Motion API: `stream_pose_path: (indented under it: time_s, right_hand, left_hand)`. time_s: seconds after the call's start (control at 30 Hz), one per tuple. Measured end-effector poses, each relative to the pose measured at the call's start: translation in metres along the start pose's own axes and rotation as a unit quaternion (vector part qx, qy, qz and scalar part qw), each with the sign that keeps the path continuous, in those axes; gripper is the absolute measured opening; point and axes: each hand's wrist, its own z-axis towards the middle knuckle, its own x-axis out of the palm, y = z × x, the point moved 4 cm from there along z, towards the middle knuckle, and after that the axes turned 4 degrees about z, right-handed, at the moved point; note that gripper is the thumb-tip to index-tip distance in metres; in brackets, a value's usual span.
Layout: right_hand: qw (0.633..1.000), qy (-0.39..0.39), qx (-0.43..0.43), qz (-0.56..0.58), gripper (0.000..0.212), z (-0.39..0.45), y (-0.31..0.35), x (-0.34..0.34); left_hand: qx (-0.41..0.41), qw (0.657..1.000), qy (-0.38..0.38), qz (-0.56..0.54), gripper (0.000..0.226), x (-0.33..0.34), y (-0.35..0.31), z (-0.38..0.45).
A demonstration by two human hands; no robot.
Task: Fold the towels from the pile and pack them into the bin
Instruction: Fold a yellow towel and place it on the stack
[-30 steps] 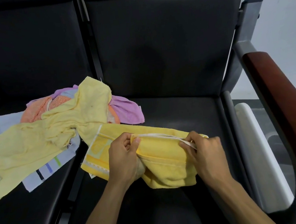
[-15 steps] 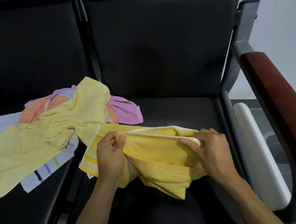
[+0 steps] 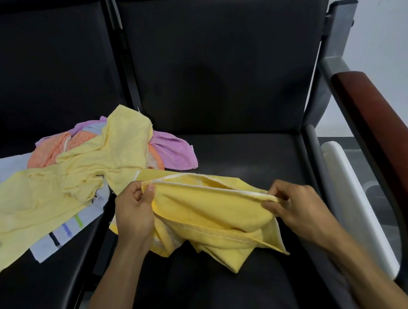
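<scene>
A bright yellow towel (image 3: 211,214) with a white-trimmed edge hangs loosely folded over the right black seat (image 3: 247,149). My left hand (image 3: 133,212) pinches its upper left corner. My right hand (image 3: 294,205) pinches the upper right end of the same edge, which stretches between them. The lower layers sag toward me. The pile of towels (image 3: 74,178) lies on the left seat: a pale yellow one on top, with orange, purple and striped white ones under it. The white rim of the bin (image 3: 354,201) shows right of the seat, beyond the armrest frame.
A dark red wooden armrest (image 3: 394,159) on a grey metal frame runs along the right side, over the bin. Black seat backs rise behind both seats. A gap with a metal bar separates the two seats.
Both hands have lifted the towel's white-trimmed edge and drawn it apart. The towel has opened out and its lower layers now hang down toward me.
</scene>
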Motion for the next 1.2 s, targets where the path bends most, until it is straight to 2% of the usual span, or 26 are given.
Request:
stream_pose_path:
  time_s: [0.1, 0.17, 0.2, 0.27, 0.33, 0.37, 0.5, 0.6, 0.67, 0.77, 0.9, 1.0, 1.1, 1.2]
  right_hand:
    - [0.995, -0.005, 0.013, -0.095, 0.031, -0.003, -0.005, 0.002]
    - [0.993, -0.058, 0.023, -0.105, 0.033, -0.003, -0.003, -0.002]
    - [0.993, -0.094, 0.028, -0.072, 0.035, -0.003, -0.002, -0.009]
    - [0.987, -0.139, 0.048, 0.07, 0.037, -0.003, -0.001, -0.019]
    - [0.972, -0.127, 0.06, 0.188, 0.039, -0.003, 0.001, -0.02]
    - [0.973, -0.118, 0.053, 0.194, 0.041, -0.004, 0.002, -0.02]
    - [0.996, -0.088, 0.015, 0.026, 0.052, -0.008, 0.002, -0.019]
    - [0.994, -0.069, -0.012, -0.089, 0.026, -0.008, -0.009, -0.016]
    - [0.991, -0.049, -0.006, -0.128, 0.027, -0.008, -0.018, -0.012]
    - [0.991, -0.054, -0.001, -0.124, 0.03, -0.008, -0.02, -0.012]
    - [0.982, -0.111, -0.017, -0.151, 0.027, -0.01, -0.009, -0.021]
    - [0.98, -0.078, 0.03, -0.182, 0.026, -0.011, -0.02, -0.022]
    - [0.987, -0.06, 0.042, -0.144, 0.008, -0.011, -0.025, -0.022]
    - [0.993, -0.07, 0.029, -0.088, 0.008, -0.009, -0.017, -0.024]
  left_hand:
    - [-0.002, 1.0, 0.005, -0.001, 0.019, -0.001, 0.001, -0.001]
    - [-0.004, 1.0, 0.01, 0.0, 0.02, -0.001, 0.001, -0.002]
    - [-0.007, 1.0, 0.007, -0.001, 0.02, -0.001, 0.002, -0.001]
    - [-0.013, 1.0, 0.001, -0.009, 0.02, -0.004, 0.004, 0.002]
    - [-0.019, 1.0, -0.004, -0.016, 0.019, -0.007, 0.006, 0.004]
    - [-0.021, 1.0, -0.006, -0.018, 0.019, -0.008, 0.006, 0.004]
    - [-0.02, 1.0, -0.014, -0.014, 0.02, -0.014, 0.006, 0.006]
    - [-0.024, 0.999, -0.025, -0.015, 0.018, -0.02, 0.008, 0.01]
    - [-0.02, 0.999, -0.025, -0.006, 0.018, -0.022, 0.008, 0.01]
    - [-0.016, 1.0, -0.025, -0.008, 0.017, -0.023, 0.006, 0.008]
    - [-0.018, 0.999, -0.047, -0.001, 0.018, -0.03, 0.007, 0.011]
    - [-0.015, 0.998, -0.058, 0.005, 0.022, -0.032, 0.007, 0.012]
    - [-0.011, 0.998, -0.065, 0.008, 0.022, -0.033, 0.005, 0.011]
    - [-0.01, 0.998, -0.069, -0.004, 0.021, -0.035, 0.004, 0.011]
